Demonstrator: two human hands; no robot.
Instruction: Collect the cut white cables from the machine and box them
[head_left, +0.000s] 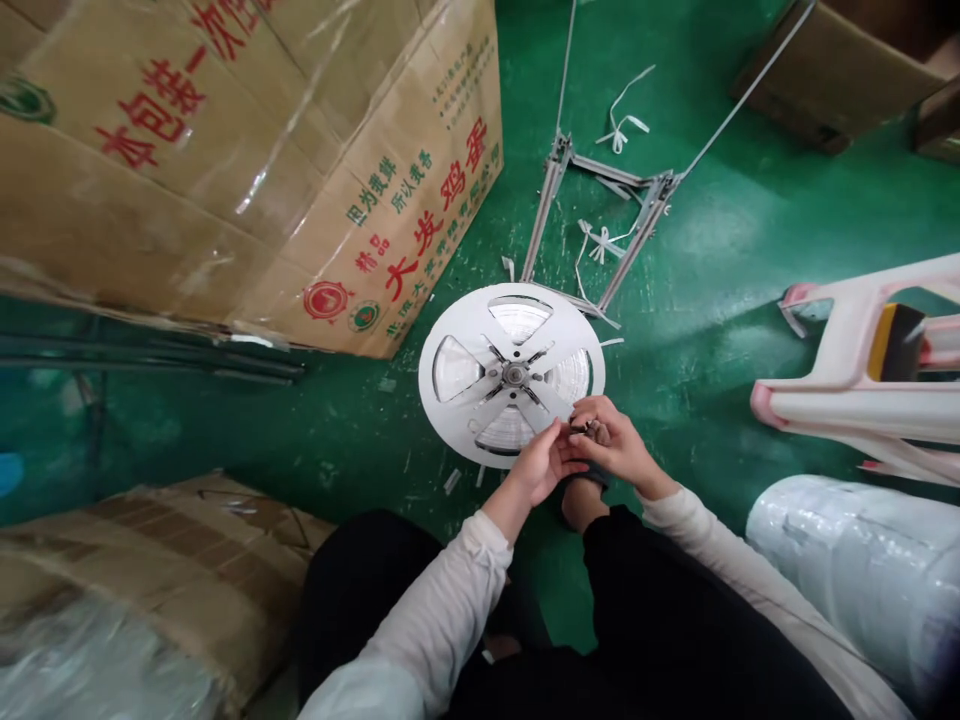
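I look down at a white plastic reel of clear strap lying flat on the green floor, its metal hub in the middle. My left hand and my right hand meet just over the reel's near right edge. Both hands have their fingers pinched together on a small dark metal piece; I cannot make out what it is. My knees in black trousers are below the hands.
A big printed carton stands at the left. A grey metal frame with white strap scraps lies beyond the reel. A pink plastic stool lies at right, a wrapped white roll below it, another carton at lower left.
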